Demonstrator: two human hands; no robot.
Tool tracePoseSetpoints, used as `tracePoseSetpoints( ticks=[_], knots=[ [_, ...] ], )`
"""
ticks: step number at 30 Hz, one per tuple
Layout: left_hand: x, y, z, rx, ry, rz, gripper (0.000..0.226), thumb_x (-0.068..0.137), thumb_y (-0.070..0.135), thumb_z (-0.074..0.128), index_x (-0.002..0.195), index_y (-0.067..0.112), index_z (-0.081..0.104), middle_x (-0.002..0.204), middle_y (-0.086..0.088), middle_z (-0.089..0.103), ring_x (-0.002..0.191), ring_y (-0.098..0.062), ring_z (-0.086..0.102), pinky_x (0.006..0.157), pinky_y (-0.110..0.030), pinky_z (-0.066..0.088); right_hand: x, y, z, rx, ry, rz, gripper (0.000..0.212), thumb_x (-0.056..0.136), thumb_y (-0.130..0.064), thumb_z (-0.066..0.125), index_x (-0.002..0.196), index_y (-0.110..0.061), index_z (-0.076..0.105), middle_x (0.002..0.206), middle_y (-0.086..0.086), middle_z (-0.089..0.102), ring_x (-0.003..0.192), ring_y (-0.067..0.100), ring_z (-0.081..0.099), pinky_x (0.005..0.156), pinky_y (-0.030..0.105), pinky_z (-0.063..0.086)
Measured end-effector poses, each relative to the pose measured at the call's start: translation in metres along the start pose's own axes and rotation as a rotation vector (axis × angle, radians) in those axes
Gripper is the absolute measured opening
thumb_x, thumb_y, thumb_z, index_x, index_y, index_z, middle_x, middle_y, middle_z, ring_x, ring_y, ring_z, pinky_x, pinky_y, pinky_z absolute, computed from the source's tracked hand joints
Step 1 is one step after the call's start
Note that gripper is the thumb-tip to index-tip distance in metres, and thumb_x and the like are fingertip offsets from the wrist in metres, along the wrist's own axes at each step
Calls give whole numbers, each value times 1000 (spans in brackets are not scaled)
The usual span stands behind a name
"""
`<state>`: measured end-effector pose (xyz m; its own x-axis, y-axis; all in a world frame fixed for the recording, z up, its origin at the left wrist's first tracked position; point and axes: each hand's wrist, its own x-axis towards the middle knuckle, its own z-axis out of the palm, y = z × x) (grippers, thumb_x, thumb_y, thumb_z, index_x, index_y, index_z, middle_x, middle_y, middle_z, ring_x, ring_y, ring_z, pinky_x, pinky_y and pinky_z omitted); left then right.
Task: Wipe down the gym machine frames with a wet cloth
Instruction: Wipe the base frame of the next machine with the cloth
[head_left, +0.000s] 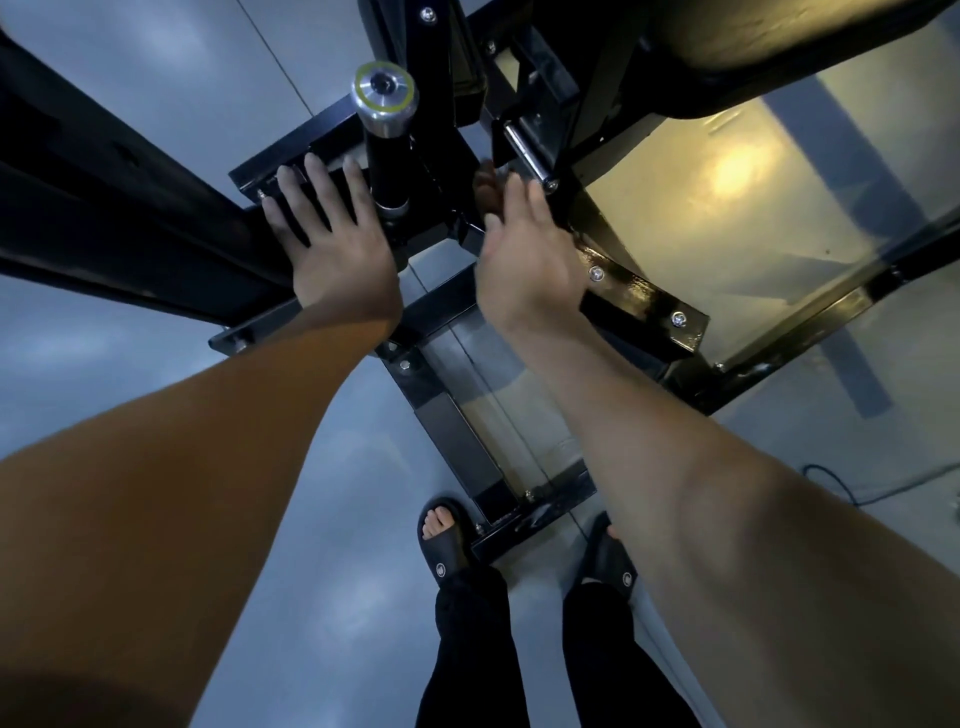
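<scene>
L hand (332, 244) flat, fingers straight, on black frame beam (130, 208) running up-left. R hand (524, 260) nearer centre joint, blurred; grip state unclear, no cloth visible.

A single head-worn wide-angle camera looks steeply down from close above, taking in both outstretched forearms, the black machine frame (644, 304), the grey floor (130, 364) and sandalled feet.
</scene>
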<state>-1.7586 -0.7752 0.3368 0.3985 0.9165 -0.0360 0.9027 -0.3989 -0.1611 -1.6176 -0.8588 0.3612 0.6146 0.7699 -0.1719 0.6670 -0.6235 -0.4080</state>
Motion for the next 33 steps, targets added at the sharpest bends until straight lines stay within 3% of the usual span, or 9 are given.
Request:
tracePoseSetpoints(
  ticks=[3,6,8,11,14,23,27,30,33],
  knots=[
    [0,-1,-3,12,-55,-6,98,94,28,67,162,4,1,166,-32,6,153,-54,4,123,-68,6,10,-15,-1,-23,-66,-29,55,112,-37,32,164,-22,20,171,2,21,131,32,54,91,42,49],
    [0,-1,-4,19,-73,2,112,89,37,77,162,6,-1,167,-31,4,153,-54,3,123,-67,6,-4,34,-9,-32,-36,-31,53,111,-39,34,161,-24,26,165,0,35,121,29,62,86,41,50],
    [0,-1,-3,22,-64,7,112,89,37,77,162,5,-1,166,-31,5,153,-54,4,123,-67,6,-22,79,-20,-27,18,36,50,109,-41,33,156,-25,32,156,-1,47,114,28,66,87,45,55],
    [0,-1,1,30,-20,9,105,91,33,75,161,3,3,165,-34,10,151,-57,9,121,-69,9,-37,106,-25,-57,18,128,51,110,-40,32,158,-23,33,160,-1,43,122,32,62,96,50,53],
    [-1,-1,2,17,2,3,99,91,25,75,160,1,9,163,-36,16,149,-59,15,119,-71,14,-32,78,-18,-41,33,177,54,111,-35,33,161,-16,30,165,6,35,128,34,59,98,47,51],
    [-1,-1,-2,23,-72,2,110,88,34,75,162,4,0,166,-32,4,152,-55,3,123,-67,5,15,-24,10,-18,-34,-59,59,111,-35,38,164,-21,19,171,6,18,133,31,52,91,41,53],
    [1,-1,-2,29,-91,-4,113,89,36,77,162,5,-3,167,-30,2,153,-54,1,123,-67,4,-18,47,-2,-53,53,-109,55,108,-36,43,159,-19,35,162,8,36,121,28,59,87,41,59],
    [0,-1,-3,24,-86,0,109,91,36,74,162,4,-2,166,-31,4,152,-55,3,122,-68,5,-54,118,-23,-63,67,79,54,110,-39,34,161,-24,29,161,4,37,123,24,55,89,40,56],
    [-1,-2,-2,7,-51,10,103,93,34,71,161,2,2,165,-34,7,151,-58,6,121,-70,6,-70,135,-25,-92,122,243,55,112,-40,30,164,-23,24,167,-1,31,131,28,50,95,40,50]
  ],
)
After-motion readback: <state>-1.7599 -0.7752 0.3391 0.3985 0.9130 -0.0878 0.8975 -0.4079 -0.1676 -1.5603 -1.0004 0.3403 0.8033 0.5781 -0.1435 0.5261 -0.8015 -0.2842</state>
